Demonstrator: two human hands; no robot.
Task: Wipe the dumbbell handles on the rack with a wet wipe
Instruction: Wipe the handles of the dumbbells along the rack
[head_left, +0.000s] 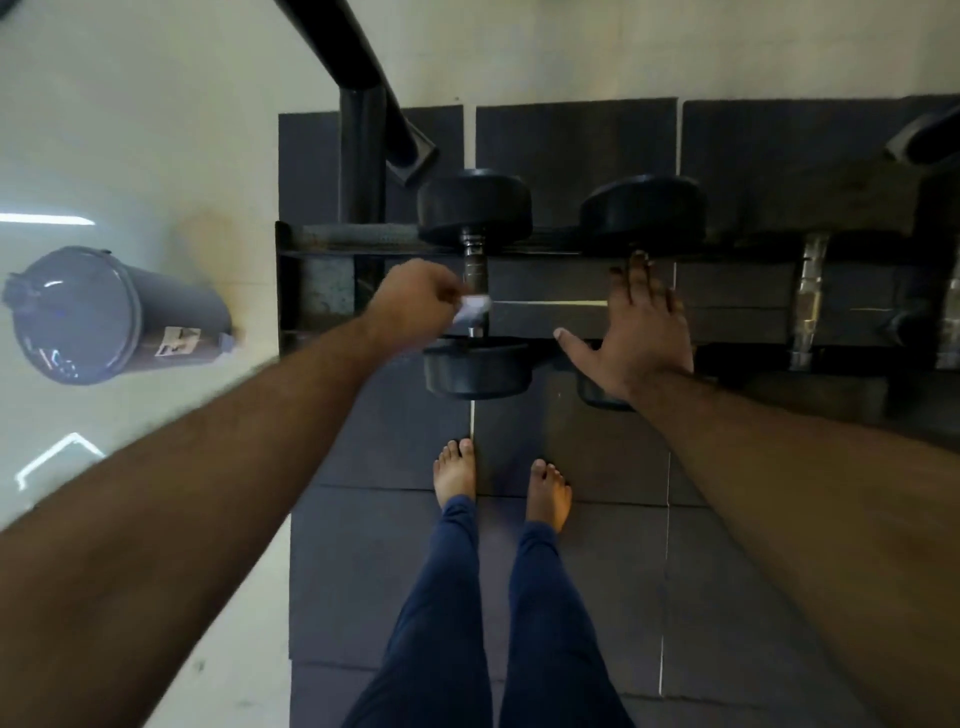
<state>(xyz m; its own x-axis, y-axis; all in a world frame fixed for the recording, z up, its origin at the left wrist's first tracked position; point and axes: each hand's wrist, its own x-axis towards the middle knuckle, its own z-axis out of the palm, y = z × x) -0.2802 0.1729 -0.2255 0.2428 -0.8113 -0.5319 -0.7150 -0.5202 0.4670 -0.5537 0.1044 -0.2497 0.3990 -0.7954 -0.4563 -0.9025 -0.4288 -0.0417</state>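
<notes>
- While the wet wipe (474, 307) is pinched in the curled fingers of the left hand (415, 304) against the handle (475, 270) of the left dumbbell (475, 208), only the near part of that handle seems to be covered, so the stretch next to the far weight could be missed.
- Because the wipe is bunched small and blurred, it cannot be told how much of it meets the metal; it could be dropped through the rack (291, 291) to the floor if the pinch is loosened.
- The right hand (641, 332) is spread flat with straight fingers over the second dumbbell (641, 208), holding nothing; its handle is hidden beneath the palm, so it could be forgotten.
- If weight is leaned through that flat hand, the second dumbbell might be rolled on its rails.
- Bare feet (457, 473) are placed just in front of the rack, below the near weights, so a dumbbell knocked loose could be dropped onto the toes.
- Further handles (808, 291) at the right lie well apart from both hands and could be left unwiped.
- The bin (104, 317) stands well apart on the left, so a long reach would be needed to throw the wipe away.
</notes>
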